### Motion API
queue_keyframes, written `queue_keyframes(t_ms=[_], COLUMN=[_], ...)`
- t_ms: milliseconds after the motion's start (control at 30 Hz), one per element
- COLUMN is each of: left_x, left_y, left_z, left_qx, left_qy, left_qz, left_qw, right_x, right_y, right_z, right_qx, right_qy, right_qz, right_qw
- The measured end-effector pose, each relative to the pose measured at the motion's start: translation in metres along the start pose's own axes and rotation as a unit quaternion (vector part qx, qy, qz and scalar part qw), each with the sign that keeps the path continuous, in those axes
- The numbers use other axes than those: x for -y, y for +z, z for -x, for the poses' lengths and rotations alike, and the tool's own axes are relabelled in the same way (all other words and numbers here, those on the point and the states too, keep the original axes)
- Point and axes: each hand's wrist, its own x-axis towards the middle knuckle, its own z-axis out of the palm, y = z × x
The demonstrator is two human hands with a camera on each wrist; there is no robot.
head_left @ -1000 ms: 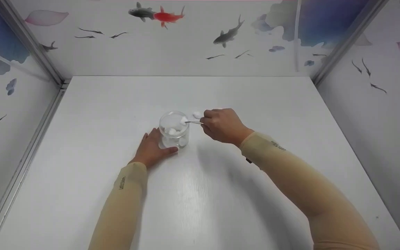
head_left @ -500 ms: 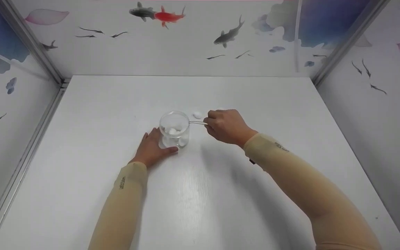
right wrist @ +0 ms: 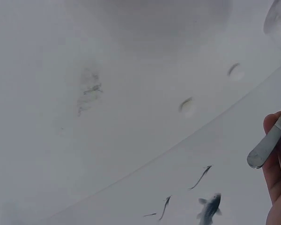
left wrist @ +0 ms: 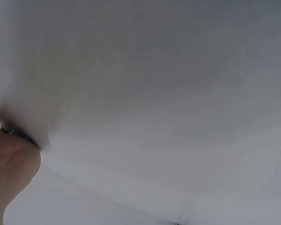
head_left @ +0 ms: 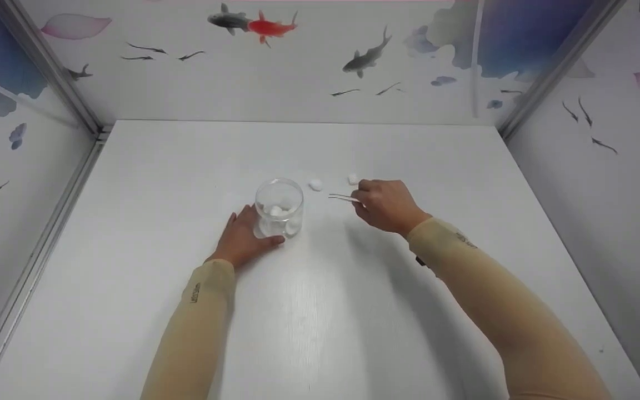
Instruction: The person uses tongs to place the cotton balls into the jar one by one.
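Observation:
A clear round jar (head_left: 279,194) with several white cotton balls (head_left: 276,211) inside stands on the white table. My left hand (head_left: 246,236) holds the jar from its near left side, thumb in front. To the right, my right hand (head_left: 386,204) pinches metal tweezers (head_left: 344,197), whose tips point left toward the jar, a little apart, with nothing between them. In the right wrist view the broad end of the tweezers (right wrist: 264,151) sticks out from the fingers. One cotton ball (head_left: 315,184) lies right of the jar, and another cotton ball (head_left: 353,179) lies by the right hand's knuckles.
The white table (head_left: 198,161) is enclosed by a back wall (head_left: 298,72) and side walls printed with fish and petals. Metal rails (head_left: 84,105) run along the corners.
The tweezers let go of a cotton ball inside the jar. My right hand then draws them out to the right, uncovering the farther cotton ball on the table. The left hand stays put.

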Motion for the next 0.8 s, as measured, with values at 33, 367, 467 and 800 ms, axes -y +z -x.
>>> queue_keyframes(t_ms=[33, 367, 467, 800], left_x=[0.0, 0.001, 0.0, -0.001], left_y=[0.0, 0.0, -0.002, 0.0], left_z=[0.0, -0.001, -0.001, -0.001], left_qx=[0.0, -0.008, -0.008, -0.01], left_qy=[0.002, 0.011, 0.01, 0.014], left_qz=[0.0, -0.006, 0.0, 0.001], left_qw=[1.0, 0.9999, 0.9999, 0.9999], right_x=[-0.002, -0.019, -0.022, -0.031], right_y=[0.001, 0.007, 0.007, 0.014], right_z=[0.002, 0.016, 0.015, 0.017], right_qx=[0.004, 0.03, 0.036, 0.051], right_qy=[0.002, 0.025, 0.03, 0.042], right_qz=[0.0, -0.009, -0.015, -0.012], right_qw=[1.0, 0.9992, 0.9988, 0.9977])
